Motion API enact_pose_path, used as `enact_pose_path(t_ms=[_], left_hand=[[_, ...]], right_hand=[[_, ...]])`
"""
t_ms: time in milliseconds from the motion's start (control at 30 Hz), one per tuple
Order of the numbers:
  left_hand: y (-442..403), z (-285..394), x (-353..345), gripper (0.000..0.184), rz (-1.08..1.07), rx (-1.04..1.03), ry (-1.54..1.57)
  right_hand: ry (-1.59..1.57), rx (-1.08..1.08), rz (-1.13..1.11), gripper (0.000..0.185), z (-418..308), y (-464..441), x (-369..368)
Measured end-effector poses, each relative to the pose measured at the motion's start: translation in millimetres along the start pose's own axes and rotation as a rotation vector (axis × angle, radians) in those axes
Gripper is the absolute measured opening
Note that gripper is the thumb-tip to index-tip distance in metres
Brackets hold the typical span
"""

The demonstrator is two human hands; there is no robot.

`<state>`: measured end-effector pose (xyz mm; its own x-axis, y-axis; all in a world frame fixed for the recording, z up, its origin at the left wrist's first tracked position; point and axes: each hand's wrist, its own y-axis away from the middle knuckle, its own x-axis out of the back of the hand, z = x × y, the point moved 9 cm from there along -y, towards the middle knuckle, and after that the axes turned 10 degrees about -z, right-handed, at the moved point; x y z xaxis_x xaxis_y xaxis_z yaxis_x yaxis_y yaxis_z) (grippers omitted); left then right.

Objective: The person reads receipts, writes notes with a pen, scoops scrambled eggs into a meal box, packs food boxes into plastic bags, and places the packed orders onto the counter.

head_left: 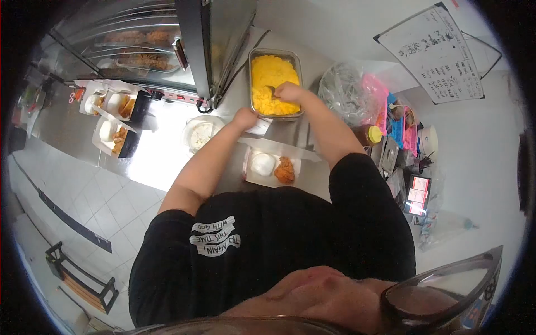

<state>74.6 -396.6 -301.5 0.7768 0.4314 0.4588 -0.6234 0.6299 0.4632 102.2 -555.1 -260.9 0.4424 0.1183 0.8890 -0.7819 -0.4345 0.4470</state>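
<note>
A glass container [249, 84] of yellow scrambled egg [273, 70] is on the metal counter in front of me. My right hand [287, 92] is closed around a spoon [272, 90], whose dark end dips into the egg. At the container's near left corner, my left hand [245, 118] is closed; what its fingers grip, if anything, is hidden. A white slip of paper [261, 127] lies just beside that hand. Closer to my body is an open paper box [259, 180] with a mound of white rice [262, 164] and a piece of fried chicken [285, 170].
A round, pale-lidded tub [201, 135] is left of my forearm. More filled boxes [114, 135] stand below the glass food warmer [139, 44]. On the right are plastic bags [346, 92], a yellow-capped jar [373, 134], coloured baskets [397, 125] and a lit screen [418, 195].
</note>
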Motion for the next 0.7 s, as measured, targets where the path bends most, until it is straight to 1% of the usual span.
enact_pose_path(t_ms=[33, 100, 133, 233, 267, 300, 333, 367, 400, 433, 467, 500, 567, 600, 667, 700], left_hand=[[4.7, 3.2, 2.7, 0.035, -0.012, -0.005, 0.001], [14.8, 9.2, 8.6, 0.034, -0.027, -0.051, 0.049], [20.0, 12.0, 12.6, 0.033, -0.034, -0.075, 0.075], [54.5, 29.6, 53.7, 0.025, 0.222, -0.177, 0.025], [87.1, 47.4, 72.6, 0.023, 0.24, -0.23, 0.098], [119.3, 62.2, 90.5, 0.024, 0.256, -0.285, 0.167], [142.1, 66.2, 101.7, 0.029, 0.347, -0.451, 0.147], [168.6, 65.6, 111.6, 0.035, 0.435, -0.616, 0.132], [184.6, 54.3, 111.8, 0.042, 0.306, -0.545, 0.249], [210.9, 50.7, 116.0, 0.044, 0.326, -0.536, 0.277], [225.8, 36.1, 111.2, 0.046, 0.234, -0.485, 0.448], [242.2, 24.0, 108.8, 0.045, 0.197, -0.451, 0.49], [268.9, -8.8, 104.4, 0.042, 0.129, -0.351, 0.552], [282.1, -24.9, 98.2, 0.039, 0.098, -0.287, 0.574], [308.3, -34.9, 95.0, 0.034, 0.086, -0.204, 0.586], [315.9, -44.2, 96.1, 0.032, 0.117, -0.203, 0.55]], right_hand=[[0.215, 0.11, -0.05, 0.013, -1.1, -1.5, -10.1], [-0.67, -0.352, -0.118, 0.016, 39.6, 15.0, -16.8], [-1.113, -0.577, -0.148, 0.019, 46.2, 32.4, -30.6], [-1.322, -0.471, 0.06, 0.021, 43.0, 63.7, -12.7], [-1.341, -0.494, 0.127, 0.021, 37.2, 78.7, -7.6], [-1.361, -0.517, 0.199, 0.02, 29.5, 95.4, 4.1], [-1.383, -0.542, 0.271, 0.02, 19.8, 112.6, 17.4], [-1.44, -0.528, 0.296, 0.019, 7.0, 127.2, 27.6], [-1.493, -0.48, 0.294, 0.017, 3.7, 134.8, 23.9], [-1.543, -0.431, 0.293, 0.016, 6.0, 142.6, 22.4], [-1.595, -0.381, 0.29, 0.015, 2.9, 151.4, 17.6], [-1.647, -0.371, 0.333, 0.015, -7.5, 165.5, 22.9], [-1.662, -0.259, 0.351, 0.018, -36.8, 196.0, 39.1], [-1.674, -0.202, 0.325, 0.02, -58.6, 212.5, 45.7], [-1.689, -0.084, 0.289, 0.022, -96.6, 238.4, 54.7], [-1.652, -0.16, 0.28, 0.022, -112.2, 249.1, 44.2]])
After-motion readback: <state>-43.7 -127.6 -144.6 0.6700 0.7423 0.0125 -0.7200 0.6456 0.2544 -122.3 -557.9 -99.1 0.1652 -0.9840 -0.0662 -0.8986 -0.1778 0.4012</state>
